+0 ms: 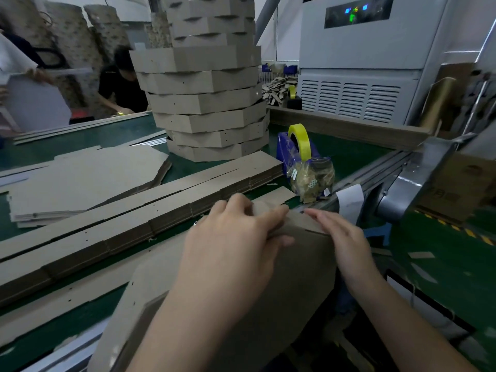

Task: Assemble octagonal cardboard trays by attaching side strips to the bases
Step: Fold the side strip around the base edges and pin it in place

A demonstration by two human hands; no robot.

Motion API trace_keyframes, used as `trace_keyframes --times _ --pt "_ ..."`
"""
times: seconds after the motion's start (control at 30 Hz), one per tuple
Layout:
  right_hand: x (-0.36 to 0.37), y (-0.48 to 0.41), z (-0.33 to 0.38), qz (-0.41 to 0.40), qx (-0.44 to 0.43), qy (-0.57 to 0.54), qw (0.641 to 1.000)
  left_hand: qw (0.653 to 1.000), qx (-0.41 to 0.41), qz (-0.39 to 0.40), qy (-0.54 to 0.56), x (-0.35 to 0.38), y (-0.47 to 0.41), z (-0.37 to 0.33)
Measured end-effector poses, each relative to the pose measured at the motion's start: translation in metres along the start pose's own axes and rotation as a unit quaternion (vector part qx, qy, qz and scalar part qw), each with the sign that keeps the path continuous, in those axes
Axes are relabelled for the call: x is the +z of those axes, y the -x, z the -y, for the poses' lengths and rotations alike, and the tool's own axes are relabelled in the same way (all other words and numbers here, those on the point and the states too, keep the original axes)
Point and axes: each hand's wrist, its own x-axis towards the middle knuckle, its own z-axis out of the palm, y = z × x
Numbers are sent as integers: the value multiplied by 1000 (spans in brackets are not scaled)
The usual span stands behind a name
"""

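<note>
Between the two sets of fingertips runs the far edge of the base [303,267], which is tilted up toward the person with a side strip [296,220] bent along it. The left hand [233,237] has its fingers [241,204] curled over the top of the strip and its thumb tucked in below. It grips strip and base edge together, probably to clamp the joint so the fold cannot spring back. The right hand [343,237] lies just beside it, fingers [319,214] nearly straight and holding nothing. They rest flat on the strip next to a small slit, seemingly pressing the next section down onto the edge; whether a tab is seated under them cannot be told. Just beyond the left fingertips lie long stacks of spare strips [128,210], and past those a pile of flat bases [80,181], likely laid there so the next pieces are a short reach away. Well beyond the knuckles stands a tall pile of finished trays [212,116], out of the working space. Just past the right fingertips sit a tape dispenser [288,149] with a yellow roll [302,135] and a clear bag [308,181], all on the green belt [349,157].
</note>
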Motion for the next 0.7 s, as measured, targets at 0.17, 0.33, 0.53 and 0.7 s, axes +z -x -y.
trace_keyframes --times 0.17,0.33,0.53,0.7 --pt "-15 -6 25 -9 -57 -38 998 992 -7 -32 122 -11 12 2" --pt "-6 -6 27 -28 -132 32 990 990 -27 5 139 -6 17 12" --pt "14 -10 37 56 -162 86 981 1000 19 7 -6 -1 -7 1" --pt "-11 -95 60 -135 -62 171 974 999 -17 -8 48 6 -3 17"
